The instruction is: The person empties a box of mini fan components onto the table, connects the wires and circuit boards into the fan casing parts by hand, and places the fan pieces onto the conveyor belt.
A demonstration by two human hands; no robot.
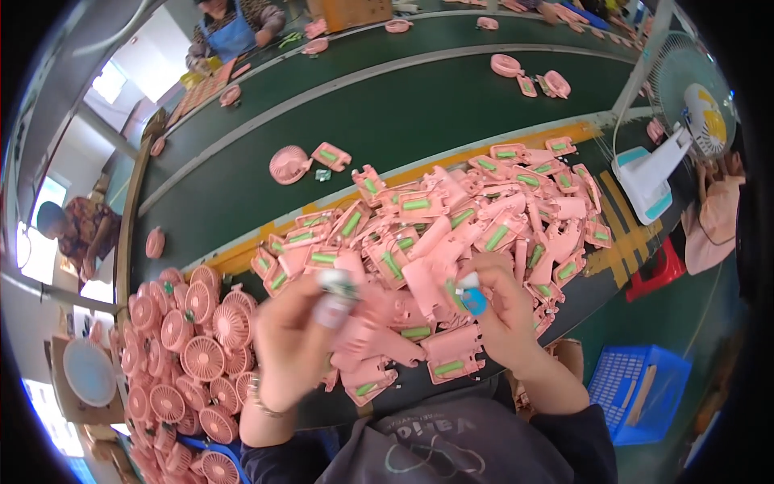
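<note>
My left hand (pixel 290 343) is blurred and closed, pinching a small green and white part (pixel 337 282) above the heap. A white cover wraps one of its fingertips. Just beside it lies a smeared pink piece (pixel 359 339); whether the hand touches it cannot be told. My right hand (pixel 509 315) is closed at the edge of a pink handle shell (pixel 429 286), with blue and white covers on its fingertips. Both hands are over a heap of pink handle shells (pixel 496 235), many with a green cylinder inside. Pink round fan heads (pixel 203 357) are piled to the left.
A green conveyor belt (pixel 387 105) runs beyond the heap, carrying a fan head (pixel 289 164) and other pink parts. A white desk fan (pixel 657 173) stands at right. Lower right are a blue crate (pixel 641 395) and a red stool (pixel 657 274). Other people work across the belt and at left.
</note>
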